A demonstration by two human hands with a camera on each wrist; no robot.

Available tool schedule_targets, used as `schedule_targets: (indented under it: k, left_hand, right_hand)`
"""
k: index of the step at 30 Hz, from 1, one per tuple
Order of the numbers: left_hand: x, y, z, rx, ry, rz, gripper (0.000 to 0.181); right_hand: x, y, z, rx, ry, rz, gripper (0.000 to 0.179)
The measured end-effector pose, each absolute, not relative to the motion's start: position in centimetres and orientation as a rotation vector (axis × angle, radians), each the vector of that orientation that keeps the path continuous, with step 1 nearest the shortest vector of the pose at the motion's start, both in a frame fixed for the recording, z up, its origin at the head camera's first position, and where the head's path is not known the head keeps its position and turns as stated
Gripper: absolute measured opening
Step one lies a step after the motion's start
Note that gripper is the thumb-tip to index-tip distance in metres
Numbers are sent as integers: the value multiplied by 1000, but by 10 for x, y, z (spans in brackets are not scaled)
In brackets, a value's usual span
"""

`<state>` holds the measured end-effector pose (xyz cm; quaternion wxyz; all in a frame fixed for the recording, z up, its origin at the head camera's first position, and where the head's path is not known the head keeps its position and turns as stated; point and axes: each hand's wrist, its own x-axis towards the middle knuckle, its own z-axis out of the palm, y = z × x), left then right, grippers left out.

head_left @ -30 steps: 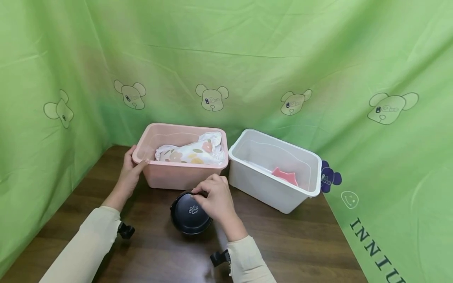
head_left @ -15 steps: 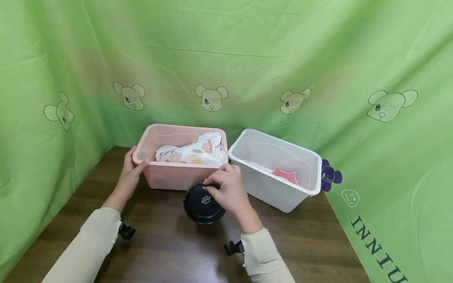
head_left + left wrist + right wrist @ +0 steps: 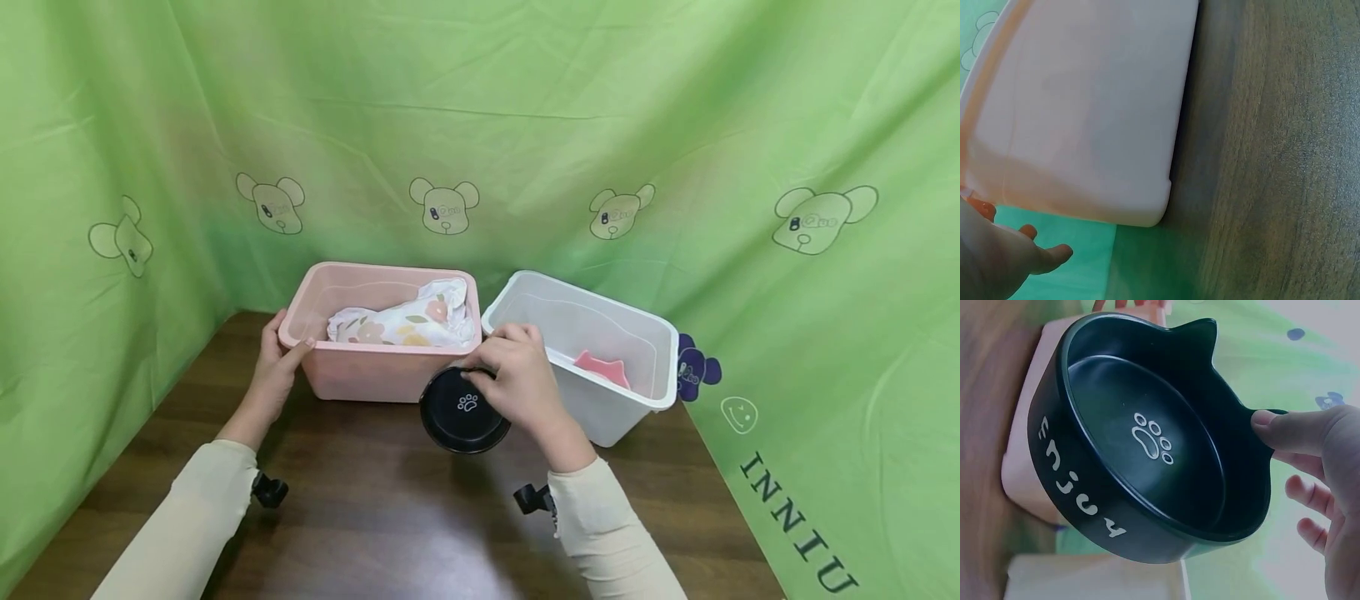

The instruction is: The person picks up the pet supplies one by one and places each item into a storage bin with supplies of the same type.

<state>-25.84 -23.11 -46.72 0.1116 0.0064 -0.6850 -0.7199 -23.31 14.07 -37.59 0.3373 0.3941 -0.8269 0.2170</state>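
My right hand [image 3: 517, 371] pinches a black pet bowl [image 3: 463, 417] by one cat-ear tip of its rim. In the right wrist view the bowl [image 3: 1141, 487] hangs tilted, a white paw print on its inside bottom and white lettering along its outer wall. Thumb and forefinger hold the ear; the other fingers are loosely curled. With its thumb over the front rim and its fingers along the side, my left hand [image 3: 277, 362] grips the left corner of a pink bin [image 3: 375, 375]. Inside that bin lies a white floral cloth bundle [image 3: 405, 325].
A white bin [image 3: 607, 425] stands right of the pink one, close beside it. In it sits a pink piece with pointed ears [image 3: 602, 367], its lower part hidden by the wall. Behind both bins hangs a green curtain [image 3: 450, 100]. The tabletop [image 3: 360, 517] is brown wood.
My right hand has carried the bowl up and to the right, from in front of the pink bin toward the gap between the bins. My left hand has stayed at the pink bin's corner.
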Motion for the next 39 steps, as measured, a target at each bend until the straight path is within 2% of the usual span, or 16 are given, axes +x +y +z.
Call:
schedule_targets:
  k: [23, 32, 39]
  left_hand:
    - [-260, -231, -469, 12, -1992, -2126, 79]
    - [-261, -230, -468, 10, -1994, -2123, 78]
    - [-259, -229, -468, 6, -1988, -2130, 77]
  right_hand:
    - [-260, 184, -327, 1099, -2056, 295, 16]
    - [-277, 205, -298, 1033, -2080, 205, 13]
    - [-296, 217, -294, 961, -2122, 222, 12]
